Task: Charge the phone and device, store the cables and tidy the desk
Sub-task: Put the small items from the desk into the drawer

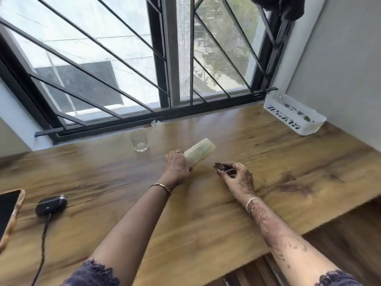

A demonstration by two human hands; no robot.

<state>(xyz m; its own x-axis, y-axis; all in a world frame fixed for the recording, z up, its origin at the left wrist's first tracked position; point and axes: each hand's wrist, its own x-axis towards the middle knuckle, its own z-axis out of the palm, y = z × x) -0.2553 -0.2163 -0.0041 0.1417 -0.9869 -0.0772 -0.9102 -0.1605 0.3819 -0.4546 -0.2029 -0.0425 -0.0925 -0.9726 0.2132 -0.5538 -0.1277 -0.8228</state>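
A home room: a wood-grain tabletop (206, 203) set against a barred window (123, 69), drinking glass (139, 140) near its far edge.

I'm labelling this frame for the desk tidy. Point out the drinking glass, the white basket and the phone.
drinking glass (139, 140): head view, middle of its clear wall.
white basket (288, 118): head view, slotted front wall.
phone (8, 211): head view, dark screen.

Mid-frame on the wooden desk (206, 203), the left hand (176, 168) grips a pale translucent cylindrical container (199, 153) lying tilted, while the right hand (237, 178) holds a small dark crumpled object (221, 167). A black phone in a tan case (8, 211) and a small black oval device (51, 204) with a dark braided cable (43, 240) lie lower left.
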